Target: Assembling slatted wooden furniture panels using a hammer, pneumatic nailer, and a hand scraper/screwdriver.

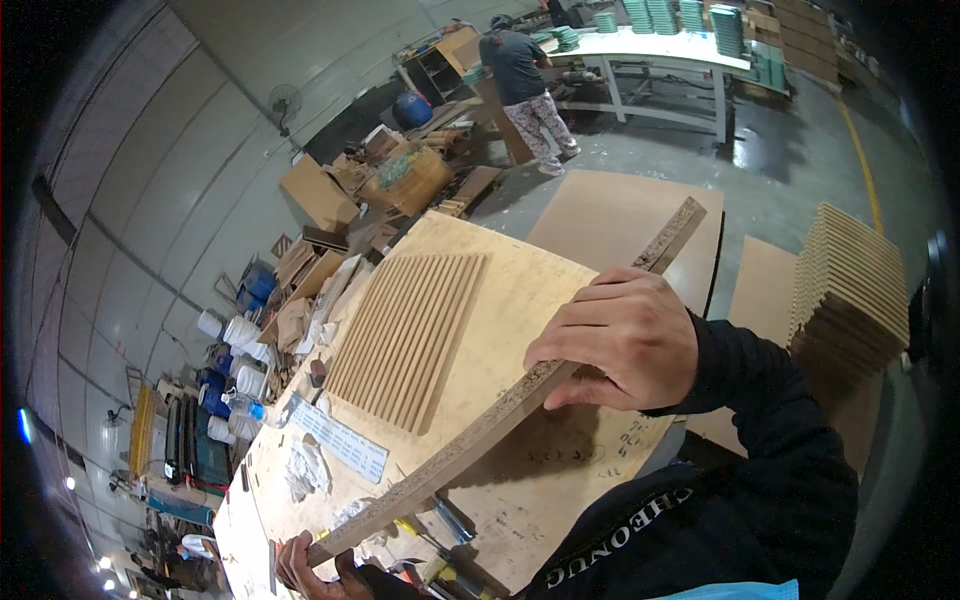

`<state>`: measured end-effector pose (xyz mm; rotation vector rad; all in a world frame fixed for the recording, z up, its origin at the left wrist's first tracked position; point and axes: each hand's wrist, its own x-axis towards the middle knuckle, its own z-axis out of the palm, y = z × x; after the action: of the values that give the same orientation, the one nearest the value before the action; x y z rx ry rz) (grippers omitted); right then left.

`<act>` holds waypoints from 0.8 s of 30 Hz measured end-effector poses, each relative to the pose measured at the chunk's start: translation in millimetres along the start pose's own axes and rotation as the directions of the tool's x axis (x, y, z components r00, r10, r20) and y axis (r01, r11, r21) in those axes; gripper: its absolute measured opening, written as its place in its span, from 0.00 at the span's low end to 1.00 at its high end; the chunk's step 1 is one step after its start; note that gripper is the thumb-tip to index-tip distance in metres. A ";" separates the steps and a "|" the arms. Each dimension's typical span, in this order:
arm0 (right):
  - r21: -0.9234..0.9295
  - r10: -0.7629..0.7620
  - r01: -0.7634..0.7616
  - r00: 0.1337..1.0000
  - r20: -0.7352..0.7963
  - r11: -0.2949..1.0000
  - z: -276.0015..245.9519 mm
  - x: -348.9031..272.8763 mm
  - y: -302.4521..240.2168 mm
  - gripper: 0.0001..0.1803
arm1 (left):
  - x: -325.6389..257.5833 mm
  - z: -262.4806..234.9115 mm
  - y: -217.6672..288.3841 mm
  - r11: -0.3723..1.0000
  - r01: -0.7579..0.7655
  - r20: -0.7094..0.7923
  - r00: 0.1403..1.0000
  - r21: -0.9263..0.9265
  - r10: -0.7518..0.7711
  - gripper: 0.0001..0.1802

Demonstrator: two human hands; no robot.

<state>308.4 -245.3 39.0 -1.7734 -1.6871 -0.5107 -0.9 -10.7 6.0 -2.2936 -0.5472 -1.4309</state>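
A long particleboard strip [450, 445], its rough chip edge facing up, runs slantwise across the view above the workbench. My right hand [625, 340] grips it towards its far end, fingers over the top and thumb underneath. Around the near end, at the lower left, my left hand [318, 572] is closed; part of it is cut off by the picture's edge. Beyond the strip, a ribbed wooden slat panel [405, 340] lies flat on the pale plywood bench top [520, 285]. Handwritten marks show on the wood below my right hand.
Hand tools [440, 550], a white crumpled cloth [305, 468] and a printed strip [340, 440] lie on the bench. A stack of ribbed panels [850, 270] stands at right. Boxes and buckets [250, 380] line the left. Another person [520, 90] stands by a far table [650, 45].
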 end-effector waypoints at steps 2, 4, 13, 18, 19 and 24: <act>0.001 -0.015 0.015 1.000 -0.014 1.000 3.0 1.4 2.0 0.15 | -0.1 0.3 0.4 1.000 -0.002 0.001 1.000 0.008 0.002 0.24; -0.007 -0.027 0.027 0.999 -0.027 1.000 3.6 2.0 1.8 0.15 | 3.1 2.9 4.4 0.999 0.038 0.003 0.999 -0.012 -0.038 0.25; -0.062 -0.060 0.057 0.996 -0.058 0.996 13.7 15.7 -23.8 0.15 | 40.8 46.3 75.0 0.988 -0.104 0.102 0.988 -0.116 0.116 0.34; -0.088 0.013 -0.020 0.996 -0.086 0.996 19.7 23.5 -15.1 0.14 | 88.2 77.8 130.6 0.957 -0.114 0.115 0.982 -0.266 0.149 0.31; -0.126 0.034 -0.046 0.995 -0.097 0.991 21.8 25.4 -12.6 0.14 | 92.6 82.5 132.4 0.949 -0.136 0.109 0.979 -0.284 0.173 0.29; -0.056 0.055 -0.059 0.995 -0.079 0.997 29.0 34.7 -2.6 0.13 | 100.2 94.6 129.2 0.871 -0.132 0.190 0.950 -0.474 0.248 0.26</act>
<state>305.3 -200.1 41.4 -1.8139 -1.5788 -0.6011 177.5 -60.1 43.5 -2.8263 -0.0313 -1.2872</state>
